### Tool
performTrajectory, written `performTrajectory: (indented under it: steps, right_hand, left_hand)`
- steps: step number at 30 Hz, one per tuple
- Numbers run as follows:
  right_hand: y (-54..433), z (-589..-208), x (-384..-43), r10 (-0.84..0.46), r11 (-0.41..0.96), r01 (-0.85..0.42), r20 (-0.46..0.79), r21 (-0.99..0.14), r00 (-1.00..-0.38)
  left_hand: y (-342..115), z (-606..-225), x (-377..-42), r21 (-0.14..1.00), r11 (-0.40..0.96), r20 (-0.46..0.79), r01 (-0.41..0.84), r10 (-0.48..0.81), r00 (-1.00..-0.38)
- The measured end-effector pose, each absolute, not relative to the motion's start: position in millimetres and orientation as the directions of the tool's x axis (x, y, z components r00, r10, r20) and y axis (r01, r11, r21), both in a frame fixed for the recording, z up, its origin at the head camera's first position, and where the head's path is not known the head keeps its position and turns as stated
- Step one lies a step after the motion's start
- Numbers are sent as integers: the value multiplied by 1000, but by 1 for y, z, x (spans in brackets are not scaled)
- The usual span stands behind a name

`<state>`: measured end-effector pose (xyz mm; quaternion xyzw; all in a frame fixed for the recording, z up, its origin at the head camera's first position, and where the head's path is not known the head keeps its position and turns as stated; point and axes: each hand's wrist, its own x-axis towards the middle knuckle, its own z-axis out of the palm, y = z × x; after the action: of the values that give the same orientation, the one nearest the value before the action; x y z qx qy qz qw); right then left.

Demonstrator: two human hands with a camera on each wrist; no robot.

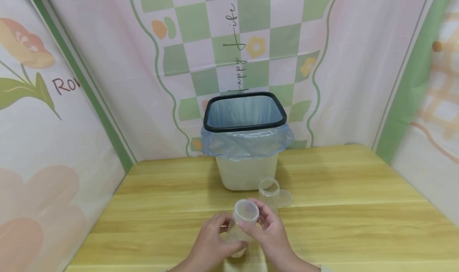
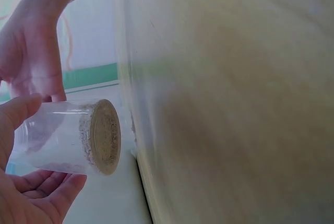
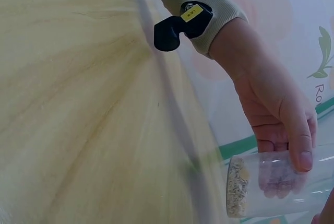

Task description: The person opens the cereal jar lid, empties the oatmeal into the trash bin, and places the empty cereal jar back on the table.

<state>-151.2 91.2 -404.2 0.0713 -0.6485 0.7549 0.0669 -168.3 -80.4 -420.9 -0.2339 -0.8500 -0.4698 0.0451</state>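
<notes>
A clear plastic jar [image 1: 234,236] with a translucent screw lid [image 1: 246,210] stands upright between both hands, held close over the table. My left hand [image 1: 209,242] grips the jar's body, thumb on one side and fingers on the other. Up at the lid, my right hand [image 1: 272,234] pinches the rim between thumb and fingers. A thin layer of pale, flaky bits [image 3: 238,186] lies in the bottom of the jar. Behind the right hand stands a second clear jar [image 1: 269,190] without a lid, partly hidden by the fingers. Beside it, a clear round lid [image 1: 285,198] lies flat.
A cream bin [image 1: 247,172] with a black rim [image 1: 245,128] and a blue plastic liner [image 1: 247,144] stands at the back of the wood-grain table [image 1: 161,208]. Printed fabric [image 1: 183,32] hangs behind and at both sides.
</notes>
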Motion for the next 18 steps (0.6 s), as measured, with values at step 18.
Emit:
performTrajectory:
  steps: [18]
  right_hand:
    - [111, -385, -157, 33, -132, -314, 313, -940, -949]
  left_hand:
    - [-84, -424, -172, 844, 400, 208, 357, 370, -905]
